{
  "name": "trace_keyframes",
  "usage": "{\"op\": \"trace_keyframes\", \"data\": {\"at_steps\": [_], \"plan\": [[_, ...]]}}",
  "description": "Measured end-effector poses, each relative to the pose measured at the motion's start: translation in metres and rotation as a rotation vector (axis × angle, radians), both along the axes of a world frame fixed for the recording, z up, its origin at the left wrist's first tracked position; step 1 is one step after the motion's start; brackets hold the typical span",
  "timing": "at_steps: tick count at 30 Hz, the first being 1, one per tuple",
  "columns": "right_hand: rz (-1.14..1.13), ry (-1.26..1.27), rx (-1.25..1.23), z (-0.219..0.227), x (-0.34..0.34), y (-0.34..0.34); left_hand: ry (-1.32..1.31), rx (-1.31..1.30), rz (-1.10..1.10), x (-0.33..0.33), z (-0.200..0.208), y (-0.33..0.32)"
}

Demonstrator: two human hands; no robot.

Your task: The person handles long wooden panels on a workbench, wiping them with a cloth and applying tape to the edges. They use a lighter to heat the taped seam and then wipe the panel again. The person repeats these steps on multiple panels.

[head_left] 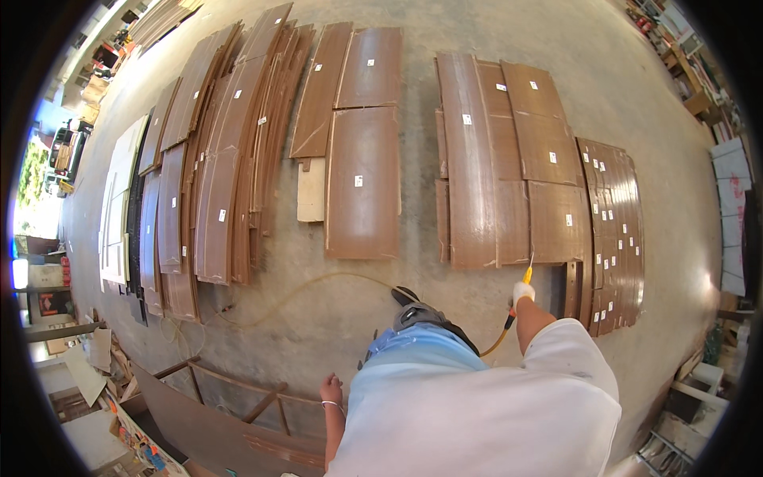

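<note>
Shirt cloth, white and pale blue, fills the near part of the view. To its left is the left grip, with a thin white band on the wrist. Its fingers look bent, but I cannot tell if it is open or closed. Further left, a big brown sheet leans near some wood bars.

On the right side, the right grip, in a white glove, is closed around a yellow tool. The tool has a thin tip that points away from the person, at the near edge of the right pile of brown boards. I cannot tell if the tip touches a board. A yellow hose comes from the low end of the tool. By the person's waist, a dark shoe peeks out on the grey floor.

Past the shoe, long brown boards lie in the middle pile, the left pile and the right pile. Next to the right pile are smaller brown boards with lots of white stickers. Pale boards lie on the far left. Way off by the left rim, bright light shines in.
</note>
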State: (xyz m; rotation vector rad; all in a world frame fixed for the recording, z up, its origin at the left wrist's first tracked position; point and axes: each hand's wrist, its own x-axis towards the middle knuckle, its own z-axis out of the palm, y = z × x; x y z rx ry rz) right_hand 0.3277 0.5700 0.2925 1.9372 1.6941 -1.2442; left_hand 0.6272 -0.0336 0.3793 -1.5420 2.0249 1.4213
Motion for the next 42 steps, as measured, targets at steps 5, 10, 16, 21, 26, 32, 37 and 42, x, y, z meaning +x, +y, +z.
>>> {"op": "trace_keyframes", "data": {"at_steps": [5,10,16,21,26,32,37,42], "plan": [[-0.03,-0.02,-0.011,0.001,0.029,-0.023,0.0,-0.025,-0.143,0.009,0.001,0.008],[0.111,0.161,0.085,0.005,-0.059,-0.026,-0.128,-0.008,-0.13,0.03,0.008,0.008],[0.321,0.535,0.023,0.024,-0.177,-0.059,-0.202,-0.07,0.056,0.067,-0.017,0.015],[1.006,0.393,-0.204,0.032,-0.201,-0.21,-0.048,-0.237,0.273,0.078,-0.015,0.065],[1.377,0.392,-0.492,0.049,-0.159,-0.405,-0.03,-0.213,0.635,0.1,0.0,0.144],[1.554,0.631,-0.914,0.127,-0.097,-0.628,-0.081,-0.141,0.951,0.165,-0.029,0.23],[1.767,0.794,-1.009,0.175,0.001,-0.714,-0.118,-0.177,1.148,0.215,-0.048,0.263],[2.158,0.481,-0.776,0.082,0.127,-0.681,-0.077,-0.232,1.257,0.262,-0.052,0.241]]}}
